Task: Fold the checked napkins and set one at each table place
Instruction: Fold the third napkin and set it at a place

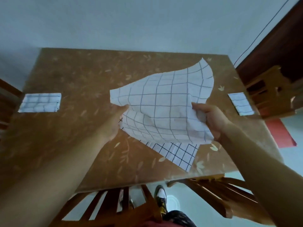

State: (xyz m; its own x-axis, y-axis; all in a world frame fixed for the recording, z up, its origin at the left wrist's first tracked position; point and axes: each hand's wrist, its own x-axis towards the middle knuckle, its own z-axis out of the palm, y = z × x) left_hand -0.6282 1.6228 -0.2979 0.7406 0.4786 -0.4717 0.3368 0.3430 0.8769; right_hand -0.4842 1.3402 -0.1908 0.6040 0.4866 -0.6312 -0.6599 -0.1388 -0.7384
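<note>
A white napkin with a thin dark check hangs unfolded in the air above the table, its far corner billowing up to the right. My left hand pinches its left edge and my right hand grips its right edge. Under it another checked napkin lies flat near the table's front edge, partly hidden by the lifted one. A folded checked napkin rests at the left table place. A second folded napkin rests at the right table place.
The table wears a brown cloth with a pale leaf print. Wooden chairs stand at the front left, front right and left side. A wooden chair or cabinet stands at the right. A red sheet lies on the floor.
</note>
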